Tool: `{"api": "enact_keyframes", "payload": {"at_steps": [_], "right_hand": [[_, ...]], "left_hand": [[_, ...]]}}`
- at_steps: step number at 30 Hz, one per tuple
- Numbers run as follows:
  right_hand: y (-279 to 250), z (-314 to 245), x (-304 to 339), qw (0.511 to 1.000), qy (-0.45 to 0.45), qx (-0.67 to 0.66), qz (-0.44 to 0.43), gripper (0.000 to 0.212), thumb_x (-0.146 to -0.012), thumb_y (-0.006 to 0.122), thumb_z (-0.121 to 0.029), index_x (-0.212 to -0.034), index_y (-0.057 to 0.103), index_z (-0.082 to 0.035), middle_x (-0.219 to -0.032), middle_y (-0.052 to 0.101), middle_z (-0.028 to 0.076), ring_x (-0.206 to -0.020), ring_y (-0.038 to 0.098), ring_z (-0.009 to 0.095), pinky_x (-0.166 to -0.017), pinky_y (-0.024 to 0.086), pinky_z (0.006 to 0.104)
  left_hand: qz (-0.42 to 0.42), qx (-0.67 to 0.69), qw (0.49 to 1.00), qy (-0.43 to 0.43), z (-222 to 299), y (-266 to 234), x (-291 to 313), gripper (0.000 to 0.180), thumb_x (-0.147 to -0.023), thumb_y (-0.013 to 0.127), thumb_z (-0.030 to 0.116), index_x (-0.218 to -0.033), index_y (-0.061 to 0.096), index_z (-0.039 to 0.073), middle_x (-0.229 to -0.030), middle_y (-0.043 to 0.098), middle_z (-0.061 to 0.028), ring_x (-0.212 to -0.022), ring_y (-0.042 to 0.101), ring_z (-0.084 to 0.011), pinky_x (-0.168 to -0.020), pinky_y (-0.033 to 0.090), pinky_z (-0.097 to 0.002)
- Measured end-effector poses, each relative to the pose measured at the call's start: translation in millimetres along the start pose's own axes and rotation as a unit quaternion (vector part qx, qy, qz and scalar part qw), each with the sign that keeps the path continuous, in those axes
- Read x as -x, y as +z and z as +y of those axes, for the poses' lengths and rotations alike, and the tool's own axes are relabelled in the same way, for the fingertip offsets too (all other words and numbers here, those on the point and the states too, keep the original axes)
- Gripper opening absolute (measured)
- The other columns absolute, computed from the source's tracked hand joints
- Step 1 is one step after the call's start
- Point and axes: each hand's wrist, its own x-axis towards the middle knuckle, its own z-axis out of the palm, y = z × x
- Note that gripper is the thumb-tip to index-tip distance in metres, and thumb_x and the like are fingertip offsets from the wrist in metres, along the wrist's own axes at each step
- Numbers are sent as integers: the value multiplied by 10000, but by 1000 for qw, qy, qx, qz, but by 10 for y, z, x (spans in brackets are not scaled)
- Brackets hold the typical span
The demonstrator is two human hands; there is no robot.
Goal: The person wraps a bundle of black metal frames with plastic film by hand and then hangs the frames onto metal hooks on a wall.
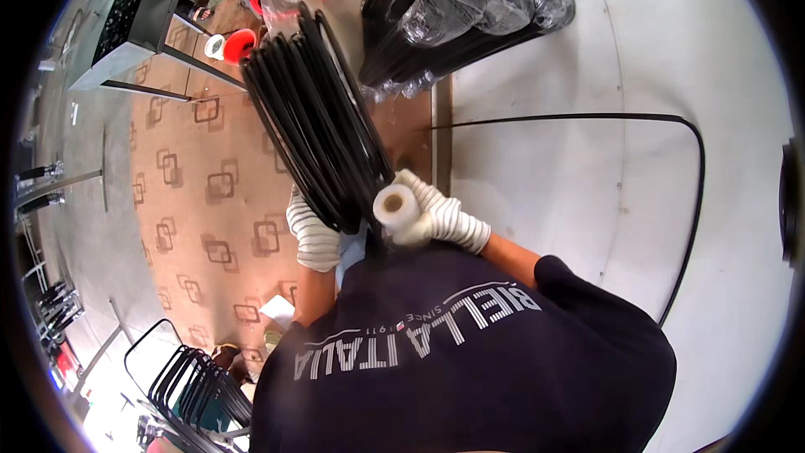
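A bundle of black bent-tube frames (314, 109) stands tilted in front of me, its near end close to my body. My left hand (314, 233), in a striped white knit glove, is closed on the bundle's lower left side; its fingertips are partly hidden by the tubes. In a matching glove, my right hand (440, 216) holds a small roll of clear stretch film (396, 206) against the bundle's near right corner. The roll's core end faces up.
Film-wrapped black frames (470, 17) stand at the far right. A long black bent tube (587, 117) runs along the pale surface at right. Left are a dark metal-legged table (138, 13), a red roll (240, 46) and patterned brown carpet (197, 201). More black frames (197, 386) stand lower left.
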Motion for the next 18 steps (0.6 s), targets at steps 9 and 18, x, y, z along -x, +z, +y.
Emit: {"api": "enact_keyframes", "payload": {"at_steps": [9, 18], "right_hand": [[164, -486, 182, 991, -21, 134, -16, 593, -554, 772, -269, -1013, 452, -71, -914, 552, 117, -888, 538, 239, -803, 420, 336], [448, -461, 166, 992, -88, 91, -22, 581, -598, 749, -259, -1078, 480, -73, -949, 559, 99, -918, 555, 234, -805, 431, 322]], "left_hand": [[-21, -8, 998, 59, -759, -502, -25, 300, -935, 309, 184, -1093, 529, 55, -1016, 627, -32, -954, 572, -124, -902, 408, -272], [161, 137, 969, 130, -490, -474, 187, 264, -914, 413, 191, -1078, 544, 31, -944, 601, -65, -840, 582, -164, -786, 491, -279]]}}
